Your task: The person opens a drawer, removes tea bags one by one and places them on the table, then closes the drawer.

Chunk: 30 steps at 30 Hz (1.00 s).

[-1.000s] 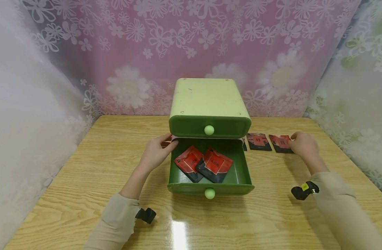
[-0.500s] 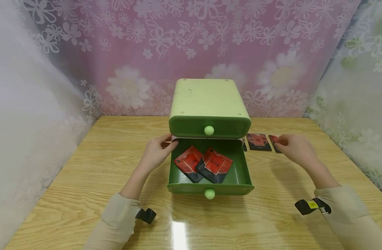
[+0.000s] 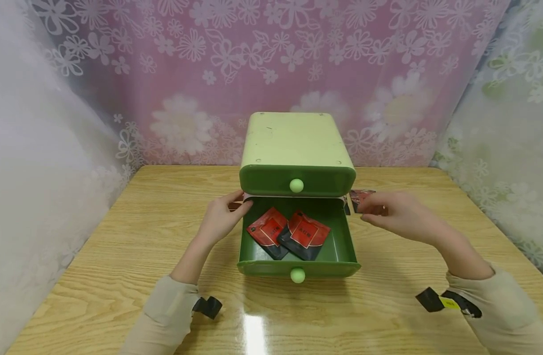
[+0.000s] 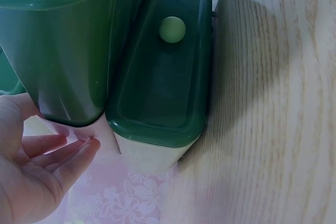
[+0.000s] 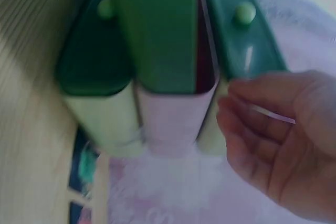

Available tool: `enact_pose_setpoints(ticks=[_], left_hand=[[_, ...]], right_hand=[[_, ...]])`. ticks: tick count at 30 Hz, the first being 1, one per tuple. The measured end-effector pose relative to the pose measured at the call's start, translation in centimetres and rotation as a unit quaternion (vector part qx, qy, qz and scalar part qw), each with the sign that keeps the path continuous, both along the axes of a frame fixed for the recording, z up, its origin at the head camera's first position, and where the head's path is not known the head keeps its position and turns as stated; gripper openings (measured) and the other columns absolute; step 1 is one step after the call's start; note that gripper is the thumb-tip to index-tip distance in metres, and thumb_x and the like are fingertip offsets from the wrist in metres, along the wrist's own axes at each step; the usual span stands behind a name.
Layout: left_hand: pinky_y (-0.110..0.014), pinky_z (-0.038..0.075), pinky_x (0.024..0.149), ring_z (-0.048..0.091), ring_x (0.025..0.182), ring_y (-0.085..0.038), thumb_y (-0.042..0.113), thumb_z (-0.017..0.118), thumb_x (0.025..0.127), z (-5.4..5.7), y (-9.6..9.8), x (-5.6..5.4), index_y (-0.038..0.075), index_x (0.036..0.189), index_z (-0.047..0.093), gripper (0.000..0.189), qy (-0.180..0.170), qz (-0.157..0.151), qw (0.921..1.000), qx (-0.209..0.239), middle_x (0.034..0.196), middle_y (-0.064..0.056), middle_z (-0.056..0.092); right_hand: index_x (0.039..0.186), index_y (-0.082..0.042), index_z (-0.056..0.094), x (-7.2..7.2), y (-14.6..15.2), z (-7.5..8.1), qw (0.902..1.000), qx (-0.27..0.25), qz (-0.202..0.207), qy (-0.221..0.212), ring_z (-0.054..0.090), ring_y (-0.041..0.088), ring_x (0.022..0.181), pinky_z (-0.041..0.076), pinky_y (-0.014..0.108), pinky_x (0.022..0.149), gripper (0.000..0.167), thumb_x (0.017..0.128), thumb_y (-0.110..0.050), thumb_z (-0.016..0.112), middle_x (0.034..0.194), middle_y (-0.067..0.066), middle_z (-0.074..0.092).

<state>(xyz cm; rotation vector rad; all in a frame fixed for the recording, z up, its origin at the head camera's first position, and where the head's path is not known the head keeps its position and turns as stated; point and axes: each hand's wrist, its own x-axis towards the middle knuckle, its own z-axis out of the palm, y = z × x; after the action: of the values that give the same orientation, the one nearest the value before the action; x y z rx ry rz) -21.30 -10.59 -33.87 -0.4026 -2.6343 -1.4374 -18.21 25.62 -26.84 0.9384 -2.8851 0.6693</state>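
Left hand (image 3: 220,217): fingers lightly spread, tips against the side of the pink casing (image 4: 107,137), thumb at its front edge. Right hand (image 3: 400,217): off the desk, fingers bent, thumb and fingertips close together with a slight gap; blurred in its wrist view. It partly covers a sachet (image 3: 360,198) on the desk, just right of the cabinet. Sliver of another dark packet (image 3: 347,207) shows nearer the cabinet.

Between the hands: green drawer (image 3: 260,268) pulled out of the pink casing, the middle of three tiers. In it, two red-and-black sachets (image 3: 307,235) lie flat, tilted, the right one overlapping the left. Top drawer (image 3: 267,180) and bottom drawer (image 4: 157,87) closed, each with a light green knob.

Outward: cabinet (image 3: 298,138), pale yellow-green on top; wood-grain desk (image 3: 156,236); pink floral curtain (image 3: 275,49) behind.
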Motion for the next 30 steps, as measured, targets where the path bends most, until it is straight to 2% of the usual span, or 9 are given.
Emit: enact_pose_setpoints(ticks=[5, 9, 18, 23, 30], left_hand=[[-0.041, 0.051, 0.082, 0.062, 0.100, -0.027, 0.033, 0.058, 0.091, 0.0, -0.1, 0.0, 0.006, 0.132, 0.053, 0.049, 0.002, -0.001, 1.0000, 0.001, 0.117, -0.015, 0.061], [-0.041, 0.051, 0.081, 0.062, 0.100, -0.027, 0.033, 0.058, 0.091, -0.1, -0.1, 0.0, 0.005, 0.132, 0.052, 0.049, 0.004, 0.000, 1.0000, 0.001, 0.118, -0.015, 0.060], [-0.041, 0.051, 0.081, 0.062, 0.101, -0.028, 0.034, 0.058, 0.091, -0.3, -0.2, -0.2, 0.006, 0.132, 0.053, 0.050, 0.002, -0.004, 1.0000, 0.002, 0.117, -0.015, 0.061], [-0.041, 0.051, 0.081, 0.061, 0.102, -0.028, 0.034, 0.058, 0.091, -0.3, -0.2, -0.3, 0.006, 0.132, 0.052, 0.050, 0.001, -0.004, 1.0000, 0.003, 0.118, -0.015, 0.060], [-0.041, 0.051, 0.081, 0.062, 0.101, -0.028, 0.033, 0.058, 0.091, -0.3, -0.1, -0.2, 0.006, 0.132, 0.053, 0.048, 0.004, -0.006, 1.0000, 0.005, 0.117, -0.015, 0.061]], right_hand=[[0.098, -0.013, 0.068, 0.4, -2.2, 0.9, 0.9932, -0.017, 0.115, 0.000, 0.053, 0.002, 0.070, 0.047, 0.024, 0.057, 0.014, 0.086, -0.007, 0.066, 0.090, -0.006, 0.063], [0.099, -0.013, 0.067, -0.2, -4.0, 1.1, 0.9859, 0.012, 0.166, 0.020, 0.054, 0.003, 0.072, 0.049, 0.024, 0.059, 0.017, 0.083, -0.007, 0.069, 0.092, -0.007, 0.063], [0.104, -0.008, 0.067, -1.3, -6.8, 0.8, 0.9804, 0.092, 0.174, -0.017, 0.058, 0.016, 0.085, 0.049, 0.030, 0.072, 0.022, 0.083, -0.014, 0.070, 0.100, 0.001, 0.062], [0.110, -0.006, 0.065, -1.9, -7.9, 0.7, 0.9718, 0.146, 0.184, -0.019, 0.058, 0.022, 0.097, 0.049, 0.036, 0.079, 0.029, 0.082, -0.014, 0.071, 0.108, 0.003, 0.060], [0.119, -0.005, 0.059, -3.0, -9.6, 0.2, 0.9585, 0.199, 0.199, -0.044, 0.054, 0.021, 0.106, 0.046, 0.036, 0.086, 0.042, 0.081, -0.015, 0.072, 0.118, 0.005, 0.055]])
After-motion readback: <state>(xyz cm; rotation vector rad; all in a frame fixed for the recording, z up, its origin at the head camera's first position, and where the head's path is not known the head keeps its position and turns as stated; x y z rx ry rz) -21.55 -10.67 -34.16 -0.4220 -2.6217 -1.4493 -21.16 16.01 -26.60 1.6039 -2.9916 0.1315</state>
